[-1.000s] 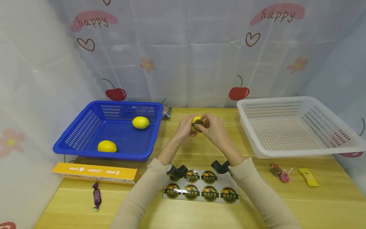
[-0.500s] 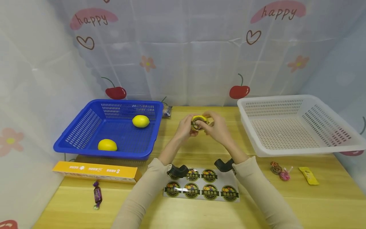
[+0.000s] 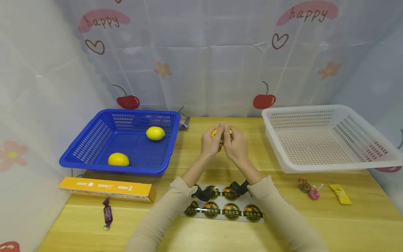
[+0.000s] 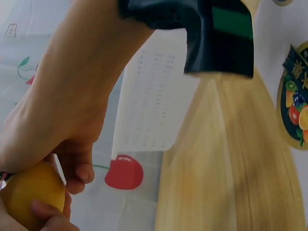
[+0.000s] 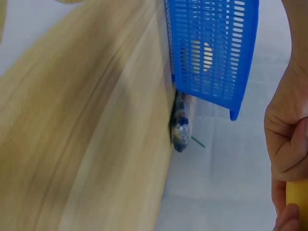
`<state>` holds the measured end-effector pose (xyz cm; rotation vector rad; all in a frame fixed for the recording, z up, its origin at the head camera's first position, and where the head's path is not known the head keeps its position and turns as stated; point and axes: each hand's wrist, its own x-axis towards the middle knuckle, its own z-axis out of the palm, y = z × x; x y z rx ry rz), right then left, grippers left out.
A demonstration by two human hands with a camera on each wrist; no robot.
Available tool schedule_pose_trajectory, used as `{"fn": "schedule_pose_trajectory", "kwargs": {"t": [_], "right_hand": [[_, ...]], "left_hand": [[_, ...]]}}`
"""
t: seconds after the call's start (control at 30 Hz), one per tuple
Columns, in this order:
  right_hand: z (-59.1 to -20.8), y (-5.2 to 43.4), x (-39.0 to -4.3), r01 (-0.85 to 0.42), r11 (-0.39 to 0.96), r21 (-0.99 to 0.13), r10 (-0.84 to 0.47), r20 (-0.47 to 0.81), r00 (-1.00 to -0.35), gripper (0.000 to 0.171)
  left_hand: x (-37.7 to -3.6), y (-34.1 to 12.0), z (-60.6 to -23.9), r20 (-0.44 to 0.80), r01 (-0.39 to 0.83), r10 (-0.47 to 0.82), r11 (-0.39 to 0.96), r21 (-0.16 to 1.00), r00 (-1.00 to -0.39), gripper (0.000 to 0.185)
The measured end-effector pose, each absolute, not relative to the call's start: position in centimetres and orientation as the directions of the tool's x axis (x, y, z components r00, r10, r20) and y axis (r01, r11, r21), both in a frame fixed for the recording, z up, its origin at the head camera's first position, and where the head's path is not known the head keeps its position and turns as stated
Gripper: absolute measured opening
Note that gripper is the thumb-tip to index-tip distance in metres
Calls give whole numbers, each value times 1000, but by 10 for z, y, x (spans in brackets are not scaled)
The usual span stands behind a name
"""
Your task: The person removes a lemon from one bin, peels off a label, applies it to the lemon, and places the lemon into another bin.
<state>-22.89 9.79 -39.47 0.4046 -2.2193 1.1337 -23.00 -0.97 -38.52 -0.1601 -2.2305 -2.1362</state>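
Above the table (image 3: 201, 231), both hands (image 3: 223, 141) mostly hide a lemon (image 3: 214, 132).

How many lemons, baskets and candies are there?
Lemons: 3, two in the blue basket at and, one held in both hands
Baskets: 2, the blue basket and the white basket
Candies: 4, at
Total: 9

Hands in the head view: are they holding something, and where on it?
Yes. The left hand and right hand both grip a yellow lemon between them, one on each side, above the table.
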Motion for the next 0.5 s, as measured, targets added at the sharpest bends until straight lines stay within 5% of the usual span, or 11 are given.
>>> {"fn": "schedule_pose_trajectory", "kwargs": {"t": [0.23,0.5], "right_hand": [[-391,97,-226,-376,688,-621,7,524,-852,63],[-394,101,-228,-428,622,-656,-61,504,-862,49]], "left_hand": [[-229,-3,-391,168,158,-110,95,983,-980,42],[-226,-6,-391,210,189,-149,144,971,-966,41]]}}
